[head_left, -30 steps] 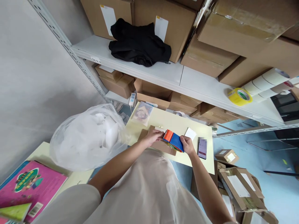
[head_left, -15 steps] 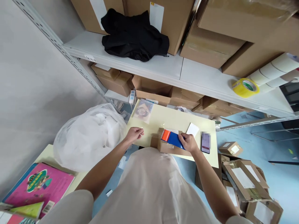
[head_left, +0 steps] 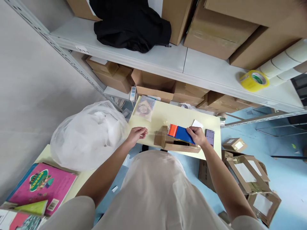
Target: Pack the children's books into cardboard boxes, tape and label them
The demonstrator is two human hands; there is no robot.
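Observation:
My right hand [head_left: 197, 135] grips a blue and orange tape dispenser [head_left: 183, 133] by its right end, fingers wrapped round it. Its orange end with a toothed edge points left. The dispenser hovers over a small brown cardboard box [head_left: 179, 147], whose top shows a dark gap. To the left of the box, my left hand [head_left: 137, 134] hangs above the table edge with fingertips pinched together. A faint see-through strip may run from these fingers toward the box, but what they hold is too small to make out.
The pale yellow table [head_left: 163, 111] carries a plastic-bagged item [head_left: 145, 107], a white card [head_left: 197, 123] and a phone [head_left: 209, 137]. A shelf [head_left: 153, 60] with boxes crosses ahead. A stuffed white bag [head_left: 88, 137] stands left, and cartons [head_left: 244, 174] are stacked right.
My right hand has lifted the tape dispenser off the box top slightly and moved it right, uncovering the dark gap. My left hand stays pinched, nearly in place. The view has tilted down slightly.

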